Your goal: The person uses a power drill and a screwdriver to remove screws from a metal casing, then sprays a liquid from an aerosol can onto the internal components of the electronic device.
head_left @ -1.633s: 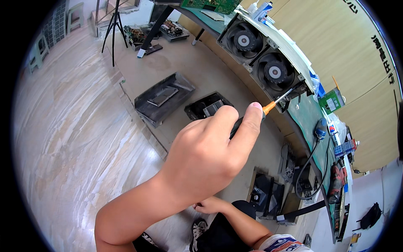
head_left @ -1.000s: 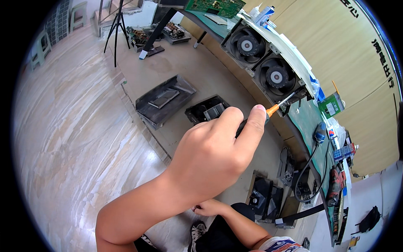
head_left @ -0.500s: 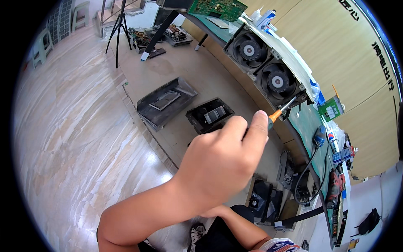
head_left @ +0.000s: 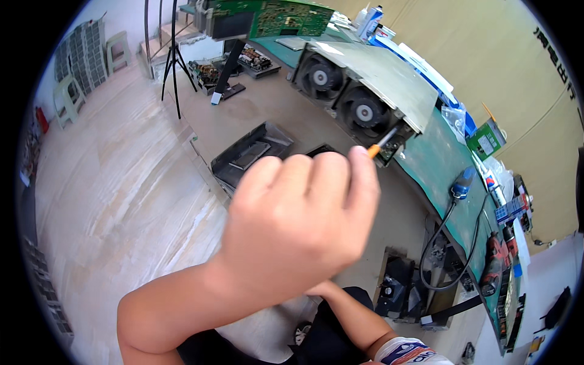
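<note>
Metal case with two fans

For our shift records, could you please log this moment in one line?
left hand: gripping screwdriver | aim: fan unit on green table | contact: unclear | right hand: mostly hidden

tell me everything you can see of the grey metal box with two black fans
The grey metal-looking box lies on the green worktop, its fan side along the edge. The broad top is flat and pale. Two round, black, grey-centred fans sit side by side in the dark front. At the corner beside the right fan, an orange and metal screwdriver in the left hand points at it; contact is unclear.
</note>
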A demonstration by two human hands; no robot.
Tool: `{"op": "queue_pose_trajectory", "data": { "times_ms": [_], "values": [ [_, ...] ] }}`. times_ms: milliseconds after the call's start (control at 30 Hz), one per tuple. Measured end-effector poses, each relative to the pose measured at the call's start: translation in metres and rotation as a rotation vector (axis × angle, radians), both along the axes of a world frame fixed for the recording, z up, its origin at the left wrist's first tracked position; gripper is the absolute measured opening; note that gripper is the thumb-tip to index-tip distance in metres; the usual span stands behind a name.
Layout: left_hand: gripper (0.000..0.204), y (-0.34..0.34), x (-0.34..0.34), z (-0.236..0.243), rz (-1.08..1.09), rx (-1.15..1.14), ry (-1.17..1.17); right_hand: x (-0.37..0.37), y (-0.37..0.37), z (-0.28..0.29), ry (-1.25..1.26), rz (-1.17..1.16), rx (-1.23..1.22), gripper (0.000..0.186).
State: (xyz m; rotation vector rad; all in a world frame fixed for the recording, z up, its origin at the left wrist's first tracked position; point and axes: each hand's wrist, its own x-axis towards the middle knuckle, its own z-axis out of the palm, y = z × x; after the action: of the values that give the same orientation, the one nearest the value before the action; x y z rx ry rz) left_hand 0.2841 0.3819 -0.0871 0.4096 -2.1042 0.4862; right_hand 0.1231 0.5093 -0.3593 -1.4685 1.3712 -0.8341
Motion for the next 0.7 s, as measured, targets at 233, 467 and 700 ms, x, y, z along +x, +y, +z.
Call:
{"op": "queue_pose_trajectory", "data": {
  "times_ms": [233, 467, 700],
  "values": [
    [0.054, 0.012, 0.004, 0.029, 0.129, -0.018, -0.311, -0.066, -0.043, 0.107, -0.721, -0.492, -0.413, 0.036],
    [0.057, 0.012, -0.003, 0.039, 0.261, -0.132, -0.474, -0.081, -0.077, 0.164, -0.849, -0.467, -0.71, 0.034],
    [0.051, 0.023, -0.016, 0.054, 0.238, -0.187, -0.494, -0.072, -0.095, 0.166, -1.047, -0.44, -0.71, 0.022]
  ]
}}
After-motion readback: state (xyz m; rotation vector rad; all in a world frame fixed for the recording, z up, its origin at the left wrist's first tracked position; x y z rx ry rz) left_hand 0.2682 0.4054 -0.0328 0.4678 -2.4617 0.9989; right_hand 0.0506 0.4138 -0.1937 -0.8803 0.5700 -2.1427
